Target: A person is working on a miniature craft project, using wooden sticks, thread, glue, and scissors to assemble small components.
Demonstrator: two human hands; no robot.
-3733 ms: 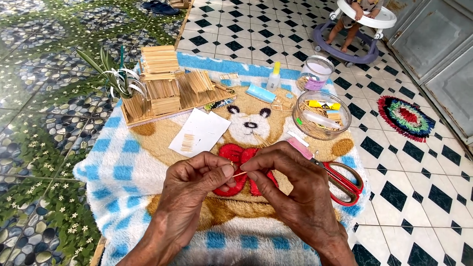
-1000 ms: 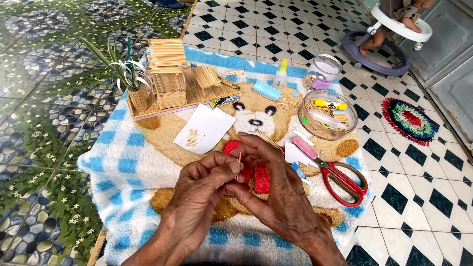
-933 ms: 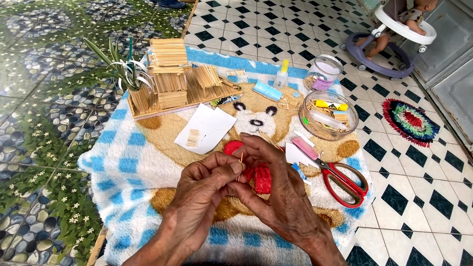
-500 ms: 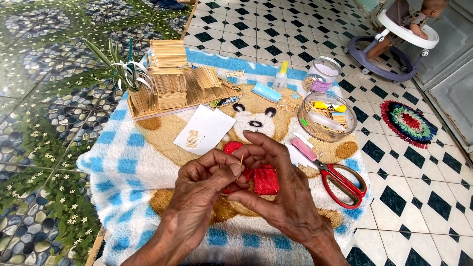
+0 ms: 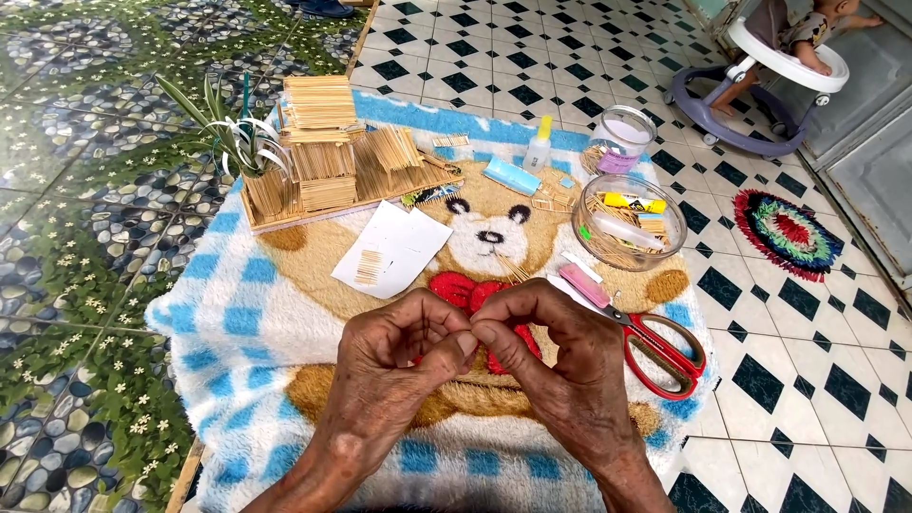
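Left hand (image 5: 399, 366): palm turned inward, fingers bent, tips pinched against the right hand's.
Right hand (image 5: 556, 366): mirrors it; the pinched object is too small to tell.
Below: bear blanket (image 5: 247, 313).

Fluffy plush blanket (image 5: 237, 313), matt wooden stick house (image 5: 328, 152), clear glossy glass bowl (image 5: 629, 221), glossy red-handled metal scissors (image 5: 665, 351)

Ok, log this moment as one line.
left hand: fingertips pinched against right | right hand: same, held item hidden | red scissors: on bear blanket, beside right hand
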